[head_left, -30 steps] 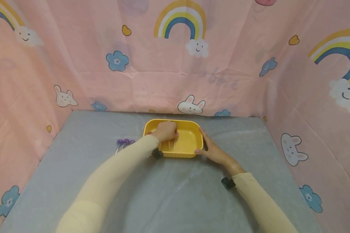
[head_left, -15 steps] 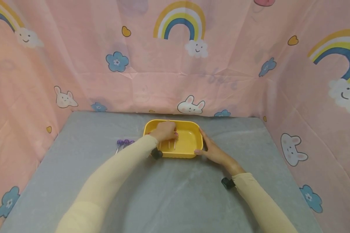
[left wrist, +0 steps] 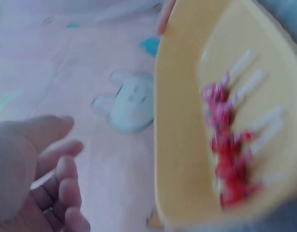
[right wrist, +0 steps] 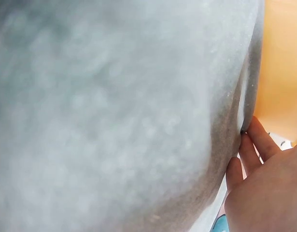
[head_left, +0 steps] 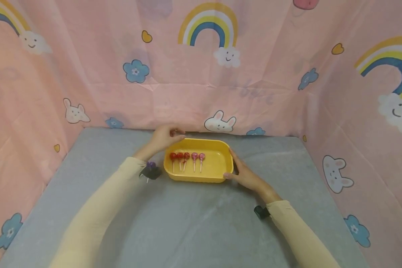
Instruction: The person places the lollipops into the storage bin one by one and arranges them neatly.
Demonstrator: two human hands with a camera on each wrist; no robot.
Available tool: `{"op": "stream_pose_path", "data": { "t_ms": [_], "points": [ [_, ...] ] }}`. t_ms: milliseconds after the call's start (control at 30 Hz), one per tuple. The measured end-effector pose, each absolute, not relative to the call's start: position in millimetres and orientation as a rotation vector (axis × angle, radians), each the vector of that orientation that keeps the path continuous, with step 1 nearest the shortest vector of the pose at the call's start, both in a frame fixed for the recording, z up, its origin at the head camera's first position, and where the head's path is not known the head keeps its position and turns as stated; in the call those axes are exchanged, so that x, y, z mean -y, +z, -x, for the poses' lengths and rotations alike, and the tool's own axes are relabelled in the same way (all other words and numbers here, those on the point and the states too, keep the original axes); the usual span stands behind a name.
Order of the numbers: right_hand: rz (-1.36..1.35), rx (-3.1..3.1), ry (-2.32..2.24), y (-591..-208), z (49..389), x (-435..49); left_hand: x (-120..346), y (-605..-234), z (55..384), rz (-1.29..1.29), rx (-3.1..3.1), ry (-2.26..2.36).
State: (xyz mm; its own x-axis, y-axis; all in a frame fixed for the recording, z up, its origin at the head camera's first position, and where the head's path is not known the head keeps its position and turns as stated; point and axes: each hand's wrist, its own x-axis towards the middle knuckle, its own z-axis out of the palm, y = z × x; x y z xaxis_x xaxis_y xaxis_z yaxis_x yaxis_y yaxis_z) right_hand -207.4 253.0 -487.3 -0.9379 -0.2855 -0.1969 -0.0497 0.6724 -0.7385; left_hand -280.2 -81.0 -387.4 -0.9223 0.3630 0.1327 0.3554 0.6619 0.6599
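A yellow plastic tray (head_left: 217, 163) sits near the table's far side. Inside, on its left half, lie red lollipops (head_left: 179, 156) and two pink lollipops (head_left: 201, 156) in a row, sticks toward the front. Over the tray's back left rim hovers my left hand (head_left: 164, 137), fingers loosely bent and nothing in them; the left wrist view shows this hand (left wrist: 47, 169) apart from the tray wall. My right hand (head_left: 246, 175) holds the tray's right end, thumb at the front corner and fingers along the side. A purple lollipop (head_left: 150, 164) shows by my left wrist, partly hidden.
Grey cloth covers the table (head_left: 187, 223). A pink printed curtain (head_left: 167, 100) stands close behind the tray and along both sides. A black wrist camera (head_left: 150, 172) on my left arm overlaps the purple lollipop.
My left hand has left the tray's inside, moving left and back past its rim, so the red and pink lollipops now show. My right hand stays at the right end.
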Motion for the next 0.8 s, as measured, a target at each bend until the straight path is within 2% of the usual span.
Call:
{"op": "stream_pose_path", "data": {
  "t_ms": [167,433,800],
  "points": [
    [0.242,-2.590,-1.135,-489.4,207.4,-251.9,138.5,-399.5,264.9,-0.571,-2.830,1.260],
    [0.253,-2.583,-1.151,-491.0,208.6,-252.7,211.6,-442.5,245.6,-0.441,-2.804,1.189],
    [0.245,-2.586,-1.133,-489.9,208.5,-251.8,245.1,-493.7,235.3,-0.414,-2.739,1.166]
  ]
}}
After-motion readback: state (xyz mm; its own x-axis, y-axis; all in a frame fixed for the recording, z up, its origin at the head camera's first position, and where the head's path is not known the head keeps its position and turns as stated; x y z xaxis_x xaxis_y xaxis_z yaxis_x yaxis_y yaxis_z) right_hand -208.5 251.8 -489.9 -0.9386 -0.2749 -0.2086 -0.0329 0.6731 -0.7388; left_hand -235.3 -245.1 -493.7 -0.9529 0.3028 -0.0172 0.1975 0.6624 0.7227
